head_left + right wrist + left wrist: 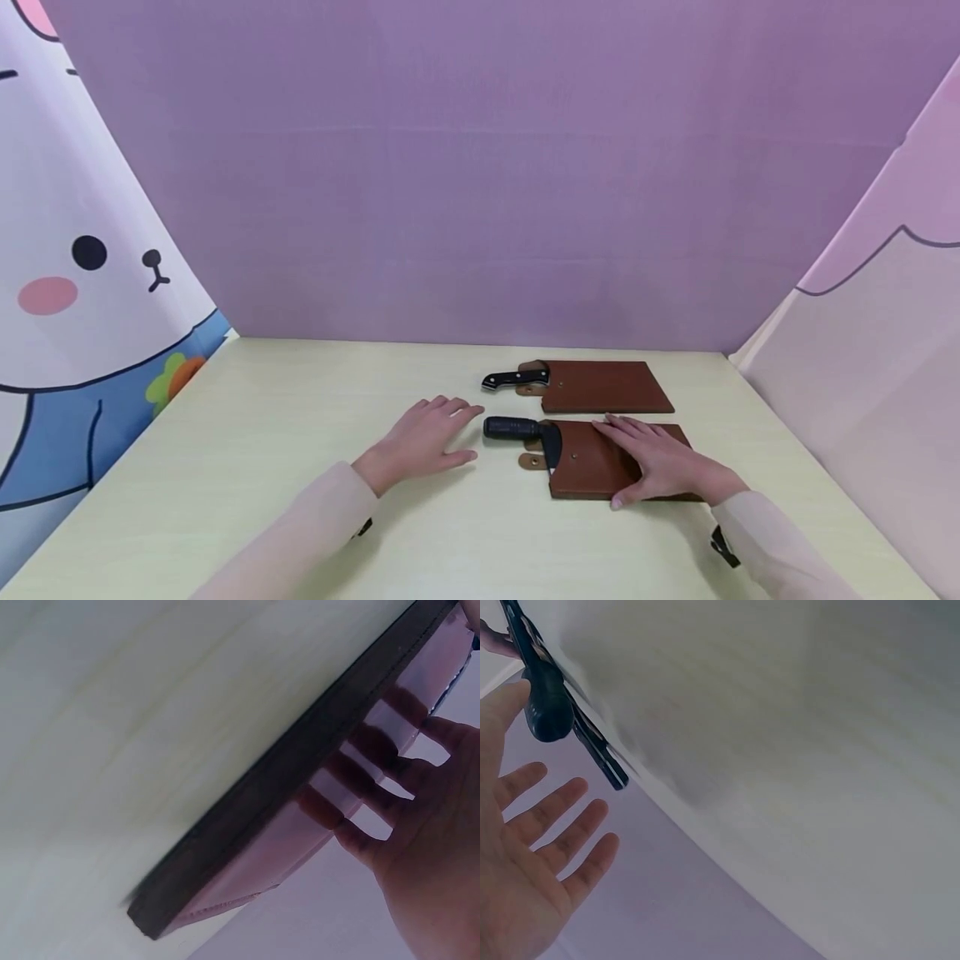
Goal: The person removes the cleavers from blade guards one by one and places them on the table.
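Note:
Two knives in brown leather sheaths lie on the table, handles to the left. The nearer sheath [588,475] holds a cleaver with a ribbed black handle [512,428]; its strap with a snap hangs unfastened beside the blade's heel. My right hand [660,458] rests on this sheath with its fingers spread, and in the right wrist view the fingertips meet the glossy leather [259,859]. My left hand [423,442] hovers just left of the cleaver handle, fingers loosely extended and holding nothing. In the left wrist view the handle's rounded end [549,712] appears close to the thumb.
Behind the nearer sheath lies the second sheath [607,387], with a riveted black knife handle [513,379] sticking out. A purple backdrop [480,183] stands along the back of the pale table [300,417]. Printed cloth panels [82,350] flank it on both sides.

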Tool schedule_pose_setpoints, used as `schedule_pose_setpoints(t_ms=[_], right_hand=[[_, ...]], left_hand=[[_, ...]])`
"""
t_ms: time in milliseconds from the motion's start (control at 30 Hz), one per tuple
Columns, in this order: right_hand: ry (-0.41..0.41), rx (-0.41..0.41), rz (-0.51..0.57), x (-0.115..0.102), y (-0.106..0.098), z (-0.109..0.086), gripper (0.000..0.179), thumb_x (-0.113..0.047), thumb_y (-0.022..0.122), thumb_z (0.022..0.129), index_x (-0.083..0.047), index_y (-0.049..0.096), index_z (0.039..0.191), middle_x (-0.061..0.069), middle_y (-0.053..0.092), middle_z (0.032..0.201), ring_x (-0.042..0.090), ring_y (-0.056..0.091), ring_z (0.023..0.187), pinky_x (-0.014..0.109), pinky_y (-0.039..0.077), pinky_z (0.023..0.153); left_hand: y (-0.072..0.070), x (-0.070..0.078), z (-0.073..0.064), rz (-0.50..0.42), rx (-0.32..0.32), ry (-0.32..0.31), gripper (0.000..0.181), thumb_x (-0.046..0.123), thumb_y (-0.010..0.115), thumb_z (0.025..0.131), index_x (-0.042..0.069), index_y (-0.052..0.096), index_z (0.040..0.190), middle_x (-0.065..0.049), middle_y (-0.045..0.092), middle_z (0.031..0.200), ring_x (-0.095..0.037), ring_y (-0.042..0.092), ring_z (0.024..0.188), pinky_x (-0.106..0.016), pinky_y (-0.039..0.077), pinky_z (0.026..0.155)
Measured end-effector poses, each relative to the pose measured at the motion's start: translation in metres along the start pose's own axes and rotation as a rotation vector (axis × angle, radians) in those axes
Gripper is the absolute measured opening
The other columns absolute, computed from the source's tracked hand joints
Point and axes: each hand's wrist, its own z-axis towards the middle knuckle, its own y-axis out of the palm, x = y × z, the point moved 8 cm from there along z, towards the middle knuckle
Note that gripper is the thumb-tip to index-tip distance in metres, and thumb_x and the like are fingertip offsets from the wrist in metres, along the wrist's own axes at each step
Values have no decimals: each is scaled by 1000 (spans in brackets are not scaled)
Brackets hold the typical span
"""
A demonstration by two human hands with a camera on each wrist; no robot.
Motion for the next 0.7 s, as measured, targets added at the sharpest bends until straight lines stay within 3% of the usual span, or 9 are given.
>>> schedule_pose_setpoints(t_ms=[400,700], right_hand=[[-19,16,-23,1,0,5,107,-71,67,58,-13,32,141,17,37,139,41,34,127,65,29,93],[-22,19,-18,-1,-2,5,106,-71,67,58,-13,33,141,17,38,138,41,35,126,65,29,92]], left_hand=[[5,13,26,30,-13,6,58,47,61,82,18,48,130,-2,58,118,-21,57,100,-37,49,81],[12,21,46,32,-57,12,57,46,62,82,19,47,131,-1,58,121,-19,57,102,-35,49,81]])
